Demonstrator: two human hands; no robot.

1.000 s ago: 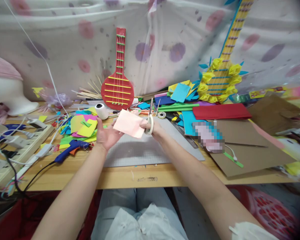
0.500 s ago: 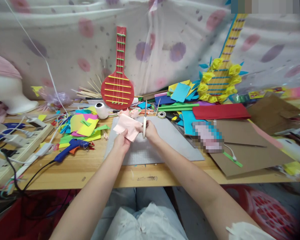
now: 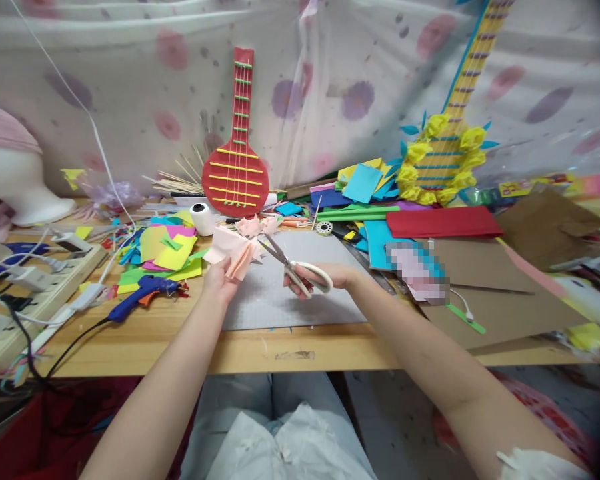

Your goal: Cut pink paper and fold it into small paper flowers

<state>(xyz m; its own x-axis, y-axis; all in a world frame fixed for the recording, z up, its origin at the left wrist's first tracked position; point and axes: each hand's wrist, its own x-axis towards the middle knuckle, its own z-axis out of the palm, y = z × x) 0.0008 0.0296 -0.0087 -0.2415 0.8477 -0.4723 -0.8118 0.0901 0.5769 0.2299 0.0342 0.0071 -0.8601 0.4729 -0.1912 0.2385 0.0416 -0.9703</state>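
Left hand (image 3: 220, 281): grip narrow, holding creased pink paper (image 3: 237, 253), left of frame centre. Right hand (image 3: 337, 272): grip around scissors (image 3: 280, 255), blades slightly parted, near paper. Cutting step, probably; next move calls for steady paper.

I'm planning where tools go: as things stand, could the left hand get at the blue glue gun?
Probably yes: the blue glue gun lies just left of the left hand, with nothing visible blocking the way. That hand holds pink paper, though, so it would likely need freeing first.

Two hands (image 3: 219, 283) (image 3: 338, 273), one pair of scissors (image 3: 289, 267), two stringed instruments (image 3: 235, 176) (image 3: 441, 152) (one red)
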